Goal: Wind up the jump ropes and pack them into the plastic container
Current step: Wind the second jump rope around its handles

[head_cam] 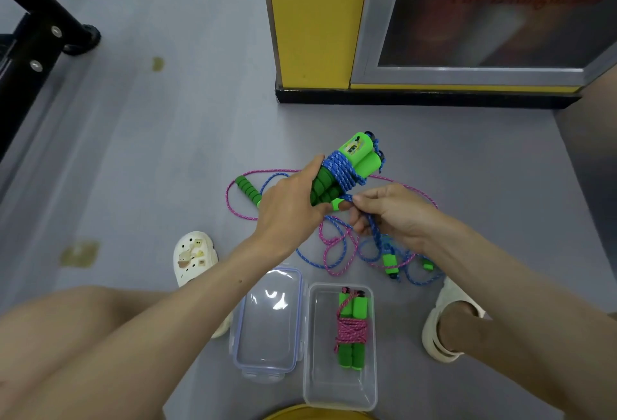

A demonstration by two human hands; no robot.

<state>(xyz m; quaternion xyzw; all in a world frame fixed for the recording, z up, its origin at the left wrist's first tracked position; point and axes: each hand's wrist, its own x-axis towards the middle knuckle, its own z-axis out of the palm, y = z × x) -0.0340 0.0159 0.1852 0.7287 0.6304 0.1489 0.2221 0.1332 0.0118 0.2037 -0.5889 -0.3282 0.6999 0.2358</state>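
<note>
Rope (337,169), blue, sits coiled round its two green handles (364,159), which the left hand (290,209) grips above the floor (167,152); the right hand (394,216) pinches the loose cord (376,236) just beside it. Nearer the knees (83,336) the plastic container (320,369) holds a wound pink rope (352,333), its lid (267,323) alongside
</note>
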